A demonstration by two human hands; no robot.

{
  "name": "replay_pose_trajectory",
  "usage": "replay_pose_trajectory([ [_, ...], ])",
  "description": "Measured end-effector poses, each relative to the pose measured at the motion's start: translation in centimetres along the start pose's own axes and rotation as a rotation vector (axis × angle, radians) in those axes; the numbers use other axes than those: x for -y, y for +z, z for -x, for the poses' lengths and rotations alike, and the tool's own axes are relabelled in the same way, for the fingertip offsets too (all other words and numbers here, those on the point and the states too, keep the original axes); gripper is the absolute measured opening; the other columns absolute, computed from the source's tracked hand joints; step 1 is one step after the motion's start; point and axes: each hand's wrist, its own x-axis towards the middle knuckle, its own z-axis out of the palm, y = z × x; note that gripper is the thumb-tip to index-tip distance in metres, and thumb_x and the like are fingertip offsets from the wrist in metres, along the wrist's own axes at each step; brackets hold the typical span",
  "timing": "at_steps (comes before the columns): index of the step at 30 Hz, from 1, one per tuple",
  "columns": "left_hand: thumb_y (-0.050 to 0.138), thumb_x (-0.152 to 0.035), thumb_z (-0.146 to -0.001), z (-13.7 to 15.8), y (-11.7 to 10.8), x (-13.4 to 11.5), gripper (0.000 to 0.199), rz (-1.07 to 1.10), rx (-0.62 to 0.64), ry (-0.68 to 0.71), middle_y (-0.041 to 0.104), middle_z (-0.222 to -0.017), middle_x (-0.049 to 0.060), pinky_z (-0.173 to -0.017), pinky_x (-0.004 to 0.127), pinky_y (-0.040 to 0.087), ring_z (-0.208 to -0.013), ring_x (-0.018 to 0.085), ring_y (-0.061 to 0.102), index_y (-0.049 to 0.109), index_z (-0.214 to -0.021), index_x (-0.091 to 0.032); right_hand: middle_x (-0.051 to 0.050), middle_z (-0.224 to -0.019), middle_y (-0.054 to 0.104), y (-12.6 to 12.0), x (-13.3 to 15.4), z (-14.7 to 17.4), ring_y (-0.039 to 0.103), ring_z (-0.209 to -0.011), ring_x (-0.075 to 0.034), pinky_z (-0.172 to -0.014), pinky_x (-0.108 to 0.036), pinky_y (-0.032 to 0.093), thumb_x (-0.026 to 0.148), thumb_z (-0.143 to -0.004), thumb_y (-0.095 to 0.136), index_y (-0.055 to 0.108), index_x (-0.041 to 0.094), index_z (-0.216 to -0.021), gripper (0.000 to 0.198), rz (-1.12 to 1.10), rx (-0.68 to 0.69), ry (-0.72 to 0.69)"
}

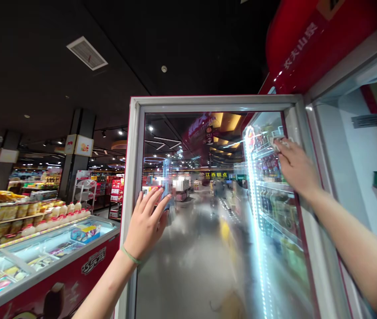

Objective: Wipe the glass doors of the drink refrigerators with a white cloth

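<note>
A glass fridge door [217, 103] with a pale metal frame stands swung out in front of me. My left hand [146, 223] rests on the left side of the glass by the frame, fingers spread, with a thin green band [130, 257] at the wrist. Near the upper right corner of the pane, my right hand [296, 166] presses a small pale cloth [277, 142] against the glass. Its fingers lie over the cloth and partly hide it. Lit shelves with bottles show in the glass.
At the right is the red fridge cabinet [311, 48] with its white interior [351, 128]. A red chest freezer [85, 274] holding packaged goods stands at the left, with jars and bottles [58, 212] behind it. Dark pillars [75, 164] rise farther back.
</note>
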Motion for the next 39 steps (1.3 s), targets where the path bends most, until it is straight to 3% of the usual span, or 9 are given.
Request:
replay_pose_trajectory([
  [6,0.06,-0.012,-0.092,-0.2,-0.4,-0.4,0.055,0.007,-0.006,-0.01,0.057,-0.149,0.014,-0.125,0.059,0.033,-0.146,0.032,0.046,0.052,-0.146,-0.022,-0.007,-0.154,0.056,2.0,4.7,5.4,0.044,-0.15,-0.032,-0.125,-0.06,0.037,0.022,-0.102,0.042,0.059,0.031,-0.146,0.048,-0.025,-0.075,-0.064],
  [15,0.057,-0.013,-0.094,1.2,-1.1,-0.5,0.061,-0.033,0.054,0.013,0.056,-0.151,0.014,-0.124,0.056,0.037,-0.145,0.03,0.048,0.045,-0.153,-0.022,-0.001,-0.155,0.055,9.6,25.5,0.6,0.039,-0.153,-0.025,-0.128,-0.049,0.037,0.004,-0.097,0.047,0.064,0.028,-0.141,0.053,-0.146,0.346,-0.725],
  [19,0.057,-0.013,-0.094,1.7,-1.1,-0.1,0.063,-0.048,0.067,0.034,0.057,-0.15,0.014,-0.122,0.054,0.039,-0.144,0.029,0.05,0.043,-0.155,-0.023,0.0,-0.151,0.059,11.3,29.6,-0.3,0.046,-0.149,-0.022,-0.127,-0.044,0.038,0.015,-0.103,0.05,0.069,0.028,-0.134,0.039,-0.161,0.415,-0.941],
  [22,0.057,-0.014,-0.093,1.7,-0.9,0.2,0.065,-0.046,0.071,0.048,0.057,-0.15,0.015,-0.122,0.056,0.039,-0.144,0.031,0.049,0.043,-0.155,-0.023,0.0,-0.152,0.058,10.7,27.6,-0.1,0.045,-0.15,-0.019,-0.127,-0.042,0.038,0.014,-0.102,0.054,0.068,0.03,-0.135,0.039,-0.171,0.436,-1.002],
  [25,0.059,-0.015,-0.093,1.6,-0.7,0.1,0.063,-0.033,0.055,0.044,0.057,-0.149,0.015,-0.122,0.057,0.039,-0.143,0.031,0.05,0.045,-0.154,-0.023,-0.001,-0.156,0.055,8.1,21.8,0.6,0.039,-0.153,-0.021,-0.128,-0.046,0.037,0.003,-0.096,0.053,0.065,0.03,-0.139,0.052,-0.171,0.445,-0.936],
  [29,0.062,-0.016,-0.092,1.5,-0.5,-0.2,0.059,-0.023,0.023,0.016,0.06,-0.144,0.015,-0.121,0.057,0.04,-0.142,0.032,0.052,0.05,-0.149,-0.024,0.0,-0.16,0.05,2.5,10.4,2.7,0.03,-0.157,-0.024,-0.129,-0.055,0.034,-0.003,-0.09,0.044,0.059,0.032,-0.145,0.067,-0.102,0.419,-0.666],
  [33,0.064,-0.02,-0.093,1.5,-0.4,-0.4,0.057,-0.018,0.052,0.051,0.063,-0.142,0.013,-0.123,0.059,0.036,-0.141,0.032,0.052,0.052,-0.147,-0.027,-0.003,-0.157,0.053,-2.3,0.4,6.1,0.035,-0.155,-0.026,-0.128,-0.055,0.036,0.015,-0.099,0.042,0.063,0.032,-0.143,0.051,-0.054,0.27,-0.362],
  [36,0.064,-0.02,-0.092,1.5,-0.4,-0.5,0.057,-0.007,0.051,0.058,0.064,-0.141,0.011,-0.125,0.062,0.032,-0.14,0.032,0.053,0.052,-0.147,-0.029,-0.004,-0.155,0.055,-3.5,-2.2,8.3,0.042,-0.152,-0.028,-0.126,-0.053,0.04,0.023,-0.101,0.045,0.065,0.033,-0.14,0.045,-0.017,0.203,-0.195],
  [39,0.064,-0.02,-0.092,1.6,-0.3,-0.6,0.06,0.017,0.047,0.046,0.064,-0.142,0.01,-0.126,0.062,0.029,-0.141,0.032,0.053,0.051,-0.15,-0.032,-0.004,-0.156,0.054,-2.6,-0.1,9.3,0.037,-0.154,-0.028,-0.126,-0.056,0.038,0.021,-0.101,0.045,0.065,0.031,-0.14,0.045,-0.01,0.174,-0.112],
])
